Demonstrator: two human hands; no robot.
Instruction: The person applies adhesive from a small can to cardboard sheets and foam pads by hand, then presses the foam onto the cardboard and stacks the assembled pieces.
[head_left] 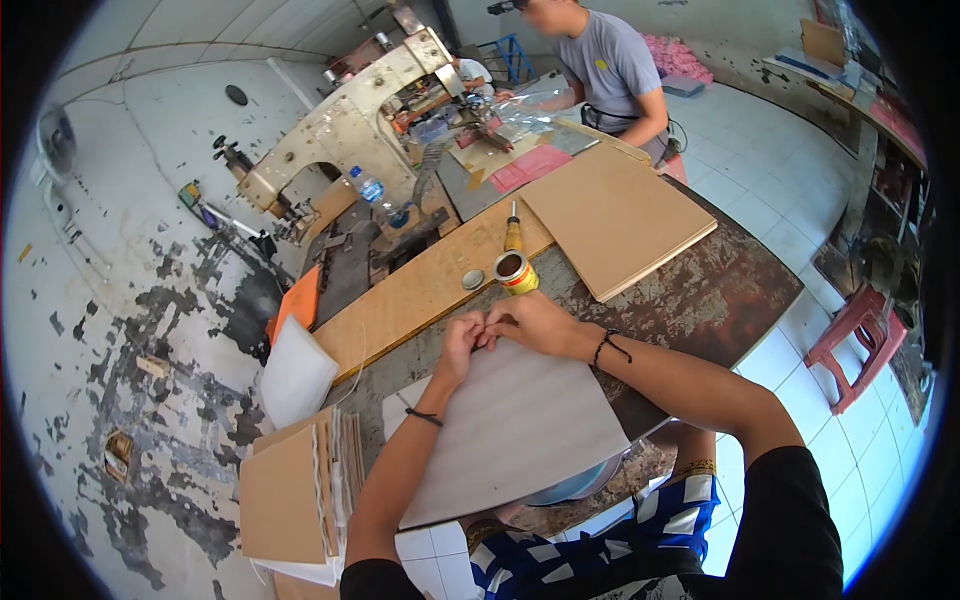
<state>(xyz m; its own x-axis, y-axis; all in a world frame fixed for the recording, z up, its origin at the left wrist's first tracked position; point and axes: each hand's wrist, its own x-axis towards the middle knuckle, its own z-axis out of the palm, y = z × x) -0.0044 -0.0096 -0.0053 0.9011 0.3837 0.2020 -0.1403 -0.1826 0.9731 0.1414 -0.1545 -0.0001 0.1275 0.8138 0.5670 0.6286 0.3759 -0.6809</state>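
Observation:
My left hand (462, 345) and my right hand (538, 322) meet above the far edge of a pale grey-white sheet (510, 425). The fingers of both are drawn together in a pinch, and whatever lies between them is too small or hidden to make out. The sheet lies flat on the table in front of me, under my wrists. Just beyond my right hand stands an opened yellow tin (522, 279) with something dark brown inside. A small round lid (473, 280) lies left of it. Behind the tin is a tool with a yellowish handle (513, 238) and a thin shaft.
A stack of brown boards (625, 215) covers the table's far right. A wooden plank (400, 300) runs along the left, below a large machine (345, 110) and a water bottle (368, 185). More boards (285, 490) stand at lower left. A person (615, 75) sits across; a red stool (860, 345) stands right.

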